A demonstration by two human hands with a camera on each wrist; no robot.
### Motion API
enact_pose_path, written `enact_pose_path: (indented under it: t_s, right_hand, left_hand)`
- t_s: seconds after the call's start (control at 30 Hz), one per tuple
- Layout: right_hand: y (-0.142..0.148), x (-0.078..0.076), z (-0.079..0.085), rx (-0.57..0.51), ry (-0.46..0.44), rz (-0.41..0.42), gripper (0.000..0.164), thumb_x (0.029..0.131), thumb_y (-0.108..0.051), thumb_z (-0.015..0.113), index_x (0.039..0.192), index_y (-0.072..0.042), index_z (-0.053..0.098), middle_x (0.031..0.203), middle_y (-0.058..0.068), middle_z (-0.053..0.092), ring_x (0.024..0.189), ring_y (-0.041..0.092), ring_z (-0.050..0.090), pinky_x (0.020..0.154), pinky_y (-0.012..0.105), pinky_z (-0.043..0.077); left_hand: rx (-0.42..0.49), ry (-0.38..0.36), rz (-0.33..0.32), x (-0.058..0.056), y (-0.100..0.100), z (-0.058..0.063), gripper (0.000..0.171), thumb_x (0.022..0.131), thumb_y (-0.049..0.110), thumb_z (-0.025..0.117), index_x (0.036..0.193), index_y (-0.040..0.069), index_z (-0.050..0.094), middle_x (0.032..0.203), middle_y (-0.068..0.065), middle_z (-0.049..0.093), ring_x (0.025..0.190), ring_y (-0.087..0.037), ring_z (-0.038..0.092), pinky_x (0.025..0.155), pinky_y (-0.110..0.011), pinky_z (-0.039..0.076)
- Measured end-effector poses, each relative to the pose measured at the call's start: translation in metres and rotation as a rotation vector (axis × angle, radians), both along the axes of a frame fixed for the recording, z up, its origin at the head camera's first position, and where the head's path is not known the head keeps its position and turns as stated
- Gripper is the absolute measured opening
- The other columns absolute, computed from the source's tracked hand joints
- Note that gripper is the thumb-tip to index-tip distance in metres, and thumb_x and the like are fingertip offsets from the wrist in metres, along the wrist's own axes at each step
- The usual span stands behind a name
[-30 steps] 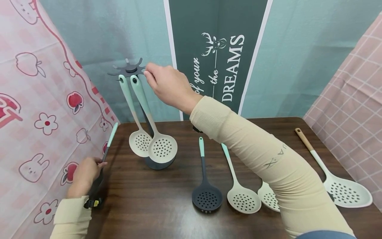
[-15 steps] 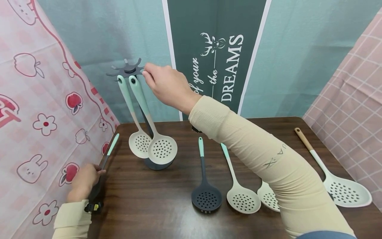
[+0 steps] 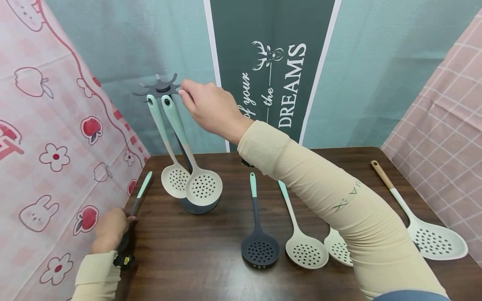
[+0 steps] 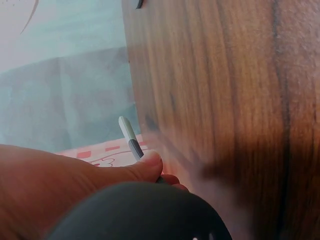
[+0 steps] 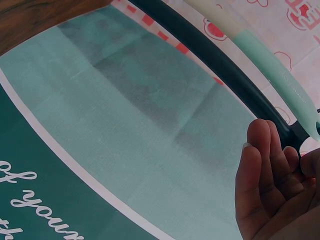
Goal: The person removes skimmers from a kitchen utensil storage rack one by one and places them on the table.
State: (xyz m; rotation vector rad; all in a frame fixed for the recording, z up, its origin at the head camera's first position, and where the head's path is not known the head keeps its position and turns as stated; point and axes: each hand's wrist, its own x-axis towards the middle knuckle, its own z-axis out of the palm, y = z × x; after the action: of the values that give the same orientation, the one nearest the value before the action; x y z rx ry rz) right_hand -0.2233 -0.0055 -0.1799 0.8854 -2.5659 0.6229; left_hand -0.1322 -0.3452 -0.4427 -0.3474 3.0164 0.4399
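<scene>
A dark grey utensil rack with several hooks stands at the back left of the table. My right hand pinches one of its hook arms, seen closer in the right wrist view, with fingers next to the pole. Two off-white skimmers with mint handles hang from it, one in front and one behind. By the left wall my left hand grips a dark grey utensil with a mint handle end. Its rounded dark head fills the bottom of the left wrist view; its exact kind is unclear.
On the brown table lie a dark grey skimmer, an off-white skimmer, another partly under my right sleeve, and a white slotted turner with a wooden handle. Pink cloth bounds the left, teal cloth the back.
My left hand has lowered slightly with the dark utensil, whose mint handle end now sits lower. The right hand stays at the rack, and the hanging skimmers barely shift.
</scene>
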Motion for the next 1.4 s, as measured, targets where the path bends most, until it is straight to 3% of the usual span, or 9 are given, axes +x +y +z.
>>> enact_pose_path:
  t_s: [0.17,0.43,0.7,1.1,1.4]
  right_hand:
    - [-0.001,0.000,0.000,0.000,-0.002,-0.005,0.031,0.111,-0.032,0.035,0.093,-0.016,0.054,0.068,-0.002,0.045,0.062,0.015,0.047,0.057,0.028,0.036]
    - [-0.001,0.000,-0.001,-0.003,-0.001,-0.004,0.031,0.111,-0.032,0.035,0.093,-0.016,0.054,0.068,-0.002,0.045,0.061,0.015,0.047,0.056,0.028,0.035]
    - [-0.002,0.000,0.000,-0.001,-0.002,0.004,0.031,0.111,-0.032,0.035,0.093,-0.015,0.054,0.068,-0.002,0.044,0.061,0.015,0.045,0.056,0.028,0.035]
    - [-0.001,0.001,-0.001,0.003,-0.003,-0.002,0.031,0.111,-0.032,0.035,0.092,-0.015,0.052,0.068,-0.002,0.044,0.061,0.015,0.045,0.056,0.028,0.033]
    - [0.000,0.001,-0.001,-0.006,-0.002,0.002,0.031,0.111,-0.031,0.035,0.092,-0.015,0.052,0.068,-0.002,0.043,0.060,0.015,0.044,0.055,0.028,0.033]
  left_hand:
    - [-0.042,0.000,0.030,0.000,0.003,-0.002,0.044,0.091,0.024,0.073,0.085,-0.019,0.064,0.087,-0.041,0.062,0.076,-0.051,0.064,0.060,-0.059,0.051]
    - [-0.066,0.019,0.038,0.002,0.005,-0.009,0.049,0.090,0.023,0.075,0.088,-0.024,0.060,0.087,-0.041,0.061,0.077,-0.055,0.063,0.061,-0.061,0.052]
    - [-0.046,0.012,0.075,0.002,0.009,-0.009,0.048,0.090,0.022,0.075,0.092,-0.024,0.061,0.092,-0.042,0.061,0.082,-0.057,0.064,0.063,-0.062,0.053]
    - [-0.056,0.046,0.066,0.003,0.011,-0.009,0.043,0.088,0.020,0.077,0.087,-0.020,0.064,0.086,-0.038,0.060,0.079,-0.055,0.062,0.063,-0.063,0.051]
    - [-0.046,0.007,0.055,0.002,0.009,-0.010,0.036,0.091,0.023,0.074,0.085,-0.013,0.068,0.086,-0.035,0.061,0.079,-0.050,0.063,0.062,-0.059,0.051]
